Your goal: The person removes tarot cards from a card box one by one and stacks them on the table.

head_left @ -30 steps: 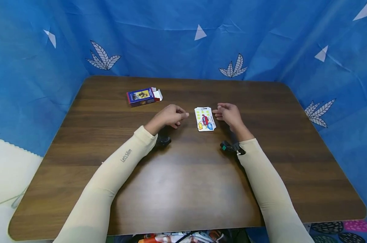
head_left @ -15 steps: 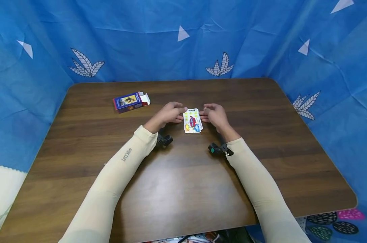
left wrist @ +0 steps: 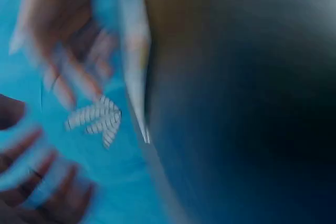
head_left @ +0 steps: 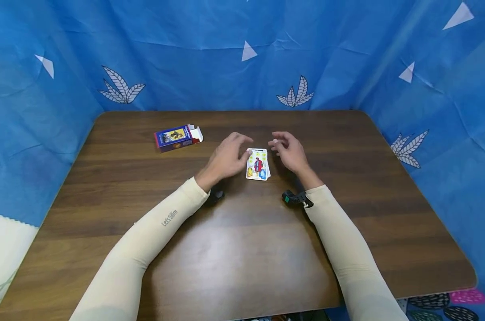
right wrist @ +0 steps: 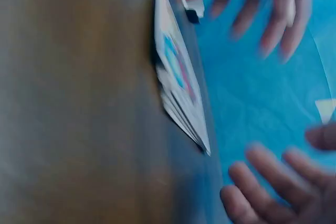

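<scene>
A small stack of illustrated playing cards (head_left: pixel 257 166) lies face up on the table, its edges slightly uneven. In the right wrist view the cards (right wrist: pixel 181 72) show as a layered pile with loose edges at one end. My left hand (head_left: pixel 228 157) hovers at the stack's upper left, thumb and fingers spread. To the upper right is my right hand (head_left: pixel 289 152), fingers loosely bent and holding nothing. Both wrist views show the hands raised off the cards, with blur on the fingers. The left hand (right wrist: pixel 268 9) appears above the far end of the pile there.
An opened blue card box (head_left: pixel 178 137) lies behind and left of the stack, its white flap (head_left: pixel 196 133) facing right. The brown wooden table (head_left: pixel 367 191) is backed by a blue patterned cloth (head_left: pixel 210 58).
Both hands first closed in on the stack's sides, then lifted away from it. The left fingers have spread. The card stack remains on the table, and the head view has shifted.
</scene>
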Available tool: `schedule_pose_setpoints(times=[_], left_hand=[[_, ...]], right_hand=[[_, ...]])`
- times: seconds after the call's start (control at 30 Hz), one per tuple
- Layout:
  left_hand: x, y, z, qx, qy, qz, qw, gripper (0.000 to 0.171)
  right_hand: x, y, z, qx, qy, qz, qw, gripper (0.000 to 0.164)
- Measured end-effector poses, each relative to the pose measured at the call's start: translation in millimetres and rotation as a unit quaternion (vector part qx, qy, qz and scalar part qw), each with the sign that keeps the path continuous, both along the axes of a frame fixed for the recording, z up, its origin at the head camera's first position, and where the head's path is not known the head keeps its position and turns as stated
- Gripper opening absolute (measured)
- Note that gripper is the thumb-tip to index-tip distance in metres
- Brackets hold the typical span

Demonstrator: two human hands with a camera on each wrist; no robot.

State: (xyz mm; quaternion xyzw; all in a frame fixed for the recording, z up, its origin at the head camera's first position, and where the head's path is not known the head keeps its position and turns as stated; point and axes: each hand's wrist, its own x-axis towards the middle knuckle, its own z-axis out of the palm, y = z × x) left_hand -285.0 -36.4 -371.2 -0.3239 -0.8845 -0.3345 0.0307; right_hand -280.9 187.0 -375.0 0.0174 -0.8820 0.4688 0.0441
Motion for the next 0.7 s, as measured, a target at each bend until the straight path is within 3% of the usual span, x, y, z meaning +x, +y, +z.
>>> schedule_pose_setpoints(times=[0.03,0.1,0.17,0.23,0.33,0.47,0.7], left_hand=[[9.0,2,-0.7,-0.035,0.077,-0.025,0.9961,0.031],[28.9,7,-1.7,-0.099,0.186,-0.102,0.9722,0.022],[46.6,11,-2.9,-0.158,0.231,-0.192,0.9407,0.024],[60.2,14,-3.9,-0.217,0.215,-0.266,0.9144,0.034],[70.3,15,-5.1,-0.286,0.122,-0.322,0.8943,0.055],[65.5,11,-6.2,-0.327,0.025,-0.340,0.8813,0.073],[37.3,4,-4.3,-0.314,-0.024,-0.380,0.8695,0.071]], right_hand=[[-3.2,4,-0.5,0.005,0.010,0.025,1.000,0.040],[-10.6,13,-1.5,-0.002,0.011,0.071,0.997,0.042],[-18.7,19,-3.0,-0.029,-0.012,0.107,0.994,0.045],[-25.4,23,-4.0,-0.067,-0.054,0.134,0.987,0.049],[-31.7,23,-4.8,-0.110,-0.120,0.165,0.973,0.055],[-32.8,17,-1.0,-0.127,-0.159,0.178,0.963,0.055],[-32.8,4,8.6,-0.131,-0.189,0.186,0.955,0.055]])
